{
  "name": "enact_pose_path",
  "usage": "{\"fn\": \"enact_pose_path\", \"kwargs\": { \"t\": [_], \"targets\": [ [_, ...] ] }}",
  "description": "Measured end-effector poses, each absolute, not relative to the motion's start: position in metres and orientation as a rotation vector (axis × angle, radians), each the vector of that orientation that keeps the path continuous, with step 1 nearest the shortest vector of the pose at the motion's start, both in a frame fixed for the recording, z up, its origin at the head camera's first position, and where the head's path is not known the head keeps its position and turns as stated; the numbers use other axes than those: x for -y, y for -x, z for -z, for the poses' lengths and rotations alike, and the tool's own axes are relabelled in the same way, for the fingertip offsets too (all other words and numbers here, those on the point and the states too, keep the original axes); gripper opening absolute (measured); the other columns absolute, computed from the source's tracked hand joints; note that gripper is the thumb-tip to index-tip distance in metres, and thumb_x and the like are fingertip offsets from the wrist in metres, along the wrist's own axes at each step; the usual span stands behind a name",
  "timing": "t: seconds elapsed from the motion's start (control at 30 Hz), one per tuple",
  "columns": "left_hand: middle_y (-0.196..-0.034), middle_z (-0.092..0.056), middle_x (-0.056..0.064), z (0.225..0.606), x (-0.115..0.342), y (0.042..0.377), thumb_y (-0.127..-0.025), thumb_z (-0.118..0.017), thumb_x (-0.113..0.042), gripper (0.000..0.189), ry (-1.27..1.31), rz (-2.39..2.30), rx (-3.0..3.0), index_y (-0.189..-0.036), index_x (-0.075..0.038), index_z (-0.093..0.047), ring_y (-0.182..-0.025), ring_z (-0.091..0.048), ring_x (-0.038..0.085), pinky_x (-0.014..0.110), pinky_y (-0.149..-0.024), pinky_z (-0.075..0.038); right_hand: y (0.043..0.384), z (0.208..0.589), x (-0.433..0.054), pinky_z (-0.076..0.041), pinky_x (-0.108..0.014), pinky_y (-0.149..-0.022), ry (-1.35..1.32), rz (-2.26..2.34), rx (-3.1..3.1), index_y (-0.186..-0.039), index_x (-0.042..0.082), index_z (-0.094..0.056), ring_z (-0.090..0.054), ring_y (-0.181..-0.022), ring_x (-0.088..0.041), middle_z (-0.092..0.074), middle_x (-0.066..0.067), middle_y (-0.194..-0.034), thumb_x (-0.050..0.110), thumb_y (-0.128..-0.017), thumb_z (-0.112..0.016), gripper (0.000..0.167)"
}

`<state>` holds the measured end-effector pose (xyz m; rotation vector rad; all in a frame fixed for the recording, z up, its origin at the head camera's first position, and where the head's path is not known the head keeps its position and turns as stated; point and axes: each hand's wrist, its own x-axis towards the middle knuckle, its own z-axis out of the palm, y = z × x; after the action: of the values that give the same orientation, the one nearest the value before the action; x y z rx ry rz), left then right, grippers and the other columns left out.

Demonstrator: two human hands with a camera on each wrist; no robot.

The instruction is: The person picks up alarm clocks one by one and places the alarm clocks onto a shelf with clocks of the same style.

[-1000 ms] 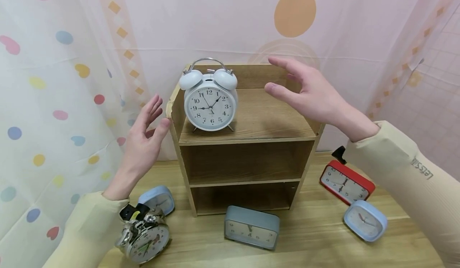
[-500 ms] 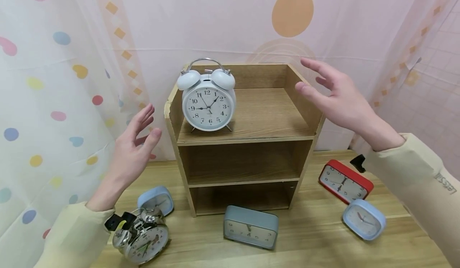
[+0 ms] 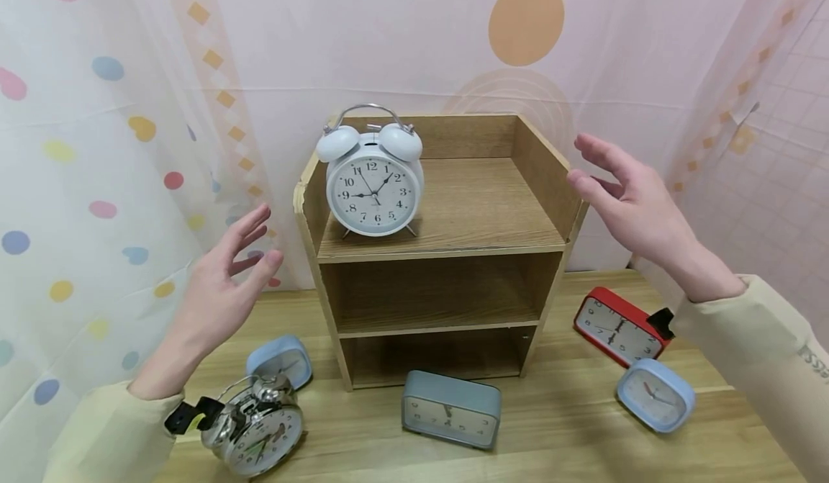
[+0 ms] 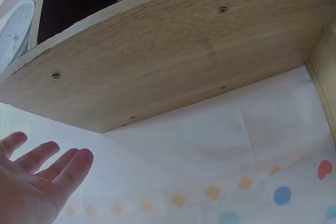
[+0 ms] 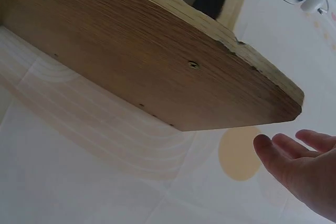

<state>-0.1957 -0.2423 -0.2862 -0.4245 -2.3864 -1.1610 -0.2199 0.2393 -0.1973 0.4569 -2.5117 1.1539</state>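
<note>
A white twin-bell alarm clock (image 3: pixel 374 195) stands upright at the left of the top shelf of a small wooden shelf unit (image 3: pixel 440 254). To the left of the unit my left hand (image 3: pixel 216 292) is in the air, fingers extended and holding nothing. My right hand (image 3: pixel 648 213) hovers past the unit's right side, also with nothing in it. In the left wrist view the left hand (image 4: pixel 42 182) is apart from the unit's side panel (image 4: pixel 173 51). The right wrist view has the right hand (image 5: pixel 299 169) just off the other side panel (image 5: pixel 142 56).
On the table (image 3: pixel 550 440) lie a silver twin-bell clock (image 3: pixel 259 429), a blue clock (image 3: pixel 280 360), a grey-blue rectangular clock (image 3: pixel 451 409), a red clock (image 3: pixel 618 327) and another blue clock (image 3: pixel 655 395). A patterned curtain (image 3: pixel 401 37) hangs behind.
Both hands have moved outward and down, away from the shelf unit; the right one has left the space above the top shelf. The white alarm clock stays where it was.
</note>
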Motion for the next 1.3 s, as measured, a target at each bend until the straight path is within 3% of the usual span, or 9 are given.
{"fn": "enact_pose_path", "kwargs": {
  "t": [0.1, 0.2, 0.37, 0.6, 0.77, 0.9, 1.1, 1.23, 1.3],
  "targets": [
    [-0.166, -0.048, 0.007, 0.289, 0.247, 0.196, -0.106, -0.063, -0.025, 0.061, 0.431, 1.125, 2.39, -0.161, -0.038, -0.04, -0.126, -0.054, -0.015, -0.004, -0.093, -0.044, 0.219, 0.203, -0.242, -0.043, 0.003, -0.102, -0.446, -1.156, 2.509, -0.163, 0.013, -0.039, -0.04, -0.156, -0.028, -0.042, -0.007, -0.17, 0.032, -0.107, -0.06, 0.063],
    [-0.166, -0.048, 0.004, 0.293, 0.253, 0.195, -0.106, -0.063, -0.024, 0.062, 0.44, 1.106, 2.396, -0.161, -0.037, -0.04, -0.125, -0.043, -0.027, -0.006, -0.094, -0.041, 0.219, 0.208, -0.243, -0.043, 0.003, -0.101, -0.44, -1.167, 2.506, -0.163, 0.013, -0.039, -0.04, -0.156, -0.027, -0.042, -0.008, -0.169, 0.032, -0.107, -0.06, 0.063],
    [-0.166, -0.046, -0.005, 0.303, 0.266, 0.19, -0.104, -0.066, -0.022, 0.064, 0.436, 1.057, 2.423, -0.162, -0.033, -0.04, -0.129, -0.04, -0.028, -0.007, -0.093, -0.039, 0.221, 0.217, -0.245, -0.042, 0.005, -0.097, -0.462, -1.182, 2.48, -0.163, 0.011, -0.039, -0.043, -0.153, -0.031, -0.044, -0.012, -0.168, 0.03, -0.108, -0.06, 0.062],
    [-0.162, -0.051, 0.012, 0.32, 0.282, 0.182, -0.103, -0.068, -0.018, 0.065, 0.442, 0.967, 2.457, -0.161, -0.029, -0.042, -0.136, -0.046, -0.016, -0.008, -0.094, -0.037, 0.223, 0.23, -0.245, -0.044, 0.005, -0.095, -0.498, -1.194, 2.429, -0.162, 0.007, -0.04, -0.049, -0.146, -0.034, -0.047, -0.017, -0.165, 0.025, -0.107, -0.061, 0.061],
    [-0.16, -0.053, 0.013, 0.333, 0.292, 0.177, -0.101, -0.07, -0.016, 0.065, 0.451, 0.94, 2.481, -0.16, -0.028, -0.044, -0.13, -0.043, -0.022, -0.008, -0.094, -0.037, 0.223, 0.238, -0.244, -0.045, 0.005, -0.092, -0.498, -1.193, 2.428, -0.163, 0.009, -0.039, -0.056, -0.134, -0.012, -0.05, -0.021, -0.16, 0.025, -0.107, -0.061, 0.062],
    [-0.163, -0.05, -0.007, 0.341, 0.299, 0.172, -0.102, -0.069, -0.017, 0.065, 0.458, 0.94, 2.514, -0.161, -0.028, -0.043, -0.129, -0.038, -0.027, -0.007, -0.094, -0.037, 0.222, 0.24, -0.244, -0.046, 0.004, -0.089, -0.493, -1.204, 2.424, -0.164, 0.013, -0.038, -0.054, -0.118, 0.008, -0.052, -0.022, -0.156, 0.026, -0.108, -0.06, 0.061],
    [-0.159, -0.05, -0.023, 0.355, 0.308, 0.165, -0.103, -0.068, -0.018, 0.063, 0.445, 0.936, 2.536, -0.161, -0.026, -0.043, -0.126, -0.035, -0.031, -0.008, -0.092, -0.037, 0.222, 0.243, -0.242, -0.047, 0.003, -0.089, -0.488, -1.208, 2.411, -0.163, 0.015, -0.04, -0.06, -0.116, 0.01, -0.055, -0.022, -0.153, 0.026, -0.109, -0.058, 0.058],
    [-0.145, -0.04, -0.047, 0.364, 0.316, 0.163, -0.102, -0.069, -0.018, 0.061, 0.428, 0.936, 2.547, -0.159, -0.023, -0.046, -0.125, -0.035, -0.032, -0.008, -0.091, -0.039, 0.223, 0.245, -0.239, -0.046, 0.003, -0.09, -0.496, -1.211, 2.386, -0.162, 0.012, -0.041, -0.055, -0.111, 0.019, -0.057, -0.023, -0.151, 0.024, -0.109, -0.057, 0.057],
    [-0.151, -0.045, -0.038, 0.368, 0.319, 0.161, -0.102, -0.069, -0.019, 0.062, 0.416, 0.929, 2.558, -0.159, -0.023, -0.046, -0.124, -0.035, -0.033, -0.008, -0.09, -0.039, 0.223, 0.245, -0.239, -0.046, 0.004, -0.09, -0.494, -1.205, 2.378, -0.161, 0.011, -0.042, -0.056, -0.11, 0.02, -0.057, -0.024, -0.15, 0.024, -0.109, -0.057, 0.056]
  ]
}}
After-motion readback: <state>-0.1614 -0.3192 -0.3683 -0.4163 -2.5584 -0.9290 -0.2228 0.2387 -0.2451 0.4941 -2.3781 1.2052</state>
